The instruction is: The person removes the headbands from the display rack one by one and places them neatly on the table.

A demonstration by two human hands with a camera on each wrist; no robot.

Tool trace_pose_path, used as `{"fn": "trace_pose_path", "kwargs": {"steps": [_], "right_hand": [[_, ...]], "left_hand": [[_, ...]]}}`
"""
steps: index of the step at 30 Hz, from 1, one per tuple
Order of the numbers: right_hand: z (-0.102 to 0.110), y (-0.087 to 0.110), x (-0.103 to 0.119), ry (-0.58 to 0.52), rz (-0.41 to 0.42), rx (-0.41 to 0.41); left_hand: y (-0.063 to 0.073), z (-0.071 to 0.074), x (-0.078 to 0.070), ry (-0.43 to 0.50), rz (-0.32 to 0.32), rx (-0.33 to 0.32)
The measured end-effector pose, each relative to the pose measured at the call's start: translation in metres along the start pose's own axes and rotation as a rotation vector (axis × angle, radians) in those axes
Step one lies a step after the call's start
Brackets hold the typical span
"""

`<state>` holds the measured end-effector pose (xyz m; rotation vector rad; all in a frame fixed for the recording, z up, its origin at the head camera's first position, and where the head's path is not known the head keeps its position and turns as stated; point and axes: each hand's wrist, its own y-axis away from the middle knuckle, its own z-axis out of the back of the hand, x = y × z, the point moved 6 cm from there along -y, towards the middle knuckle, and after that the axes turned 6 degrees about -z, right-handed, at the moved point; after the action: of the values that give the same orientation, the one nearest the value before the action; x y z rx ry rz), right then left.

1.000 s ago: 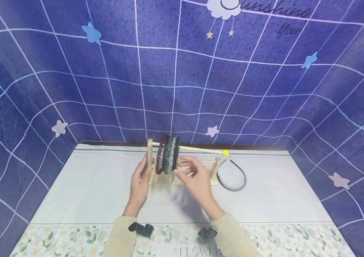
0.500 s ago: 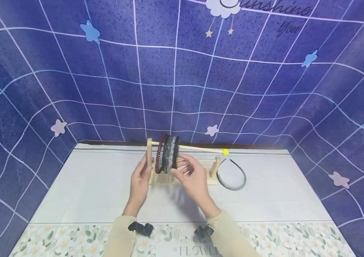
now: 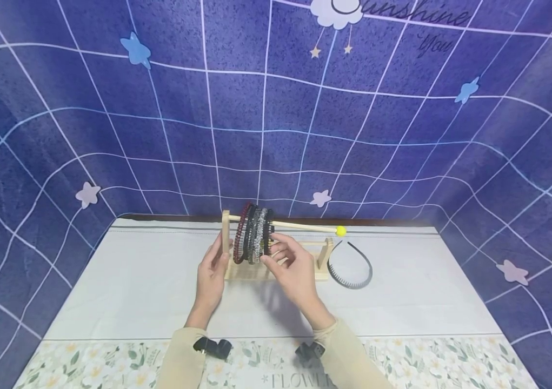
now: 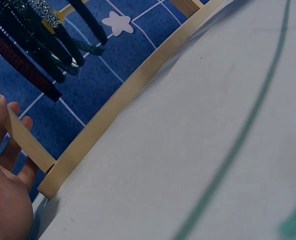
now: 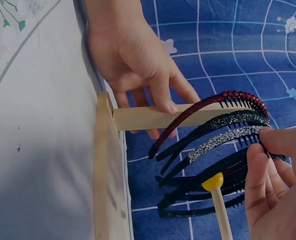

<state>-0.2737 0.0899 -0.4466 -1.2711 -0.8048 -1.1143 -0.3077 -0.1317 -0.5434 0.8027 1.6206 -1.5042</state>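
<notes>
Left of centre, your left hand (image 3: pixel 211 278) grips the left upright (image 3: pixel 225 237) of the wooden rack (image 3: pixel 248 274), apparently for steadiness. At centre, headbands (image 3: pixel 254 235) hang on the upper rod (image 3: pixel 300 225), seemingly kept in line by it; your right hand (image 3: pixel 295 265) pinches among them, exact band unclear. Right of centre, a loose headband (image 3: pixel 353 287) lies beside the rack.

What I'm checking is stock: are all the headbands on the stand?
No, one black headband lies on the table beside the stand.

left wrist: left hand (image 4: pixel 7 200), headbands (image 4: pixel 24 61) edge-cropped | right wrist: right hand (image 5: pixel 282 200) edge-cropped
</notes>
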Motion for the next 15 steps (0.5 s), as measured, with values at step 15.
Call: {"fn": "trace_pose_path", "kwargs": {"steps": [15], "right_hand": [[0.0025,-0.0002,0.0005,-0.013,0.002,-0.012]], "left_hand": [[-0.0001,0.0000,-0.0002,0.027,-0.032,-0.010]]}}
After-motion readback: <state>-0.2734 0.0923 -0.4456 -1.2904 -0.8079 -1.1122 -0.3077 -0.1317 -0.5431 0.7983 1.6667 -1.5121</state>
